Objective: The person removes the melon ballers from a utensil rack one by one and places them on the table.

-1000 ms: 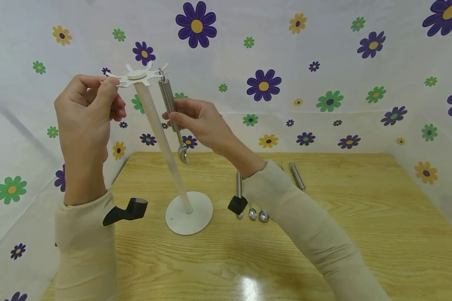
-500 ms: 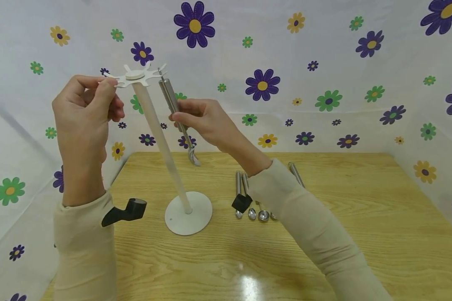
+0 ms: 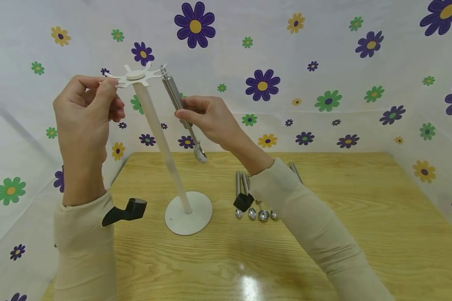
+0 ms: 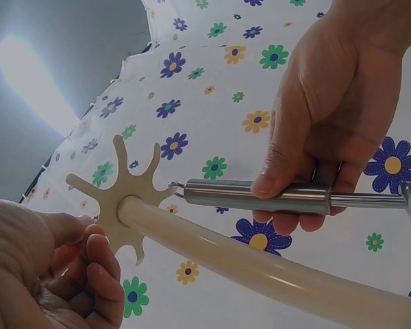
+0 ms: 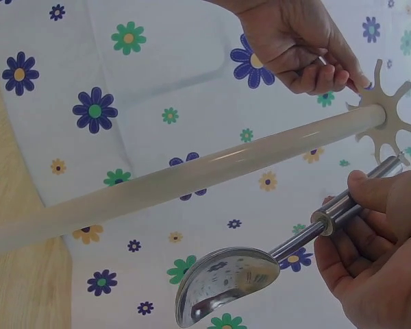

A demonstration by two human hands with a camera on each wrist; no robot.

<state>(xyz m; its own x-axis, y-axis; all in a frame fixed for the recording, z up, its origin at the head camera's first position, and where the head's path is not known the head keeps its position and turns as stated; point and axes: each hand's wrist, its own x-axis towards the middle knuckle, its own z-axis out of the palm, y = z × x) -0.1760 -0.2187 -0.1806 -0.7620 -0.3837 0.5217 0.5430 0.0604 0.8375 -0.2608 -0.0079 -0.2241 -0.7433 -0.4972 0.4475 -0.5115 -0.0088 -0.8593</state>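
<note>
A white utensil stand (image 3: 159, 129) rises at a tilt in the head view, with a flat pronged top (image 3: 136, 76). My left hand (image 3: 84, 108) pinches one prong between thumb and fingers. The right hand (image 3: 211, 119) holds a shiny steel ice cream scoop (image 3: 174, 94) by its handle, thumb on one side and fingers on the other. Its bowl (image 5: 226, 281) points down and away from the pole. The small ring (image 4: 176, 188) at the handle's end is at a prong's tip; whether the prong passes through it I cannot tell.
Several steel utensils (image 3: 263, 215) lie on the wooden table (image 3: 196, 263), partly hidden by the right sleeve. The stand's round base (image 3: 182, 225) sits left of them. A flowered cloth (image 3: 226, 138) hangs behind the table.
The right hand has moved slightly right. The scoop, near upright at first, now slants with its bowl farther right, and the bowl has turned. My left hand keeps its hold.
</note>
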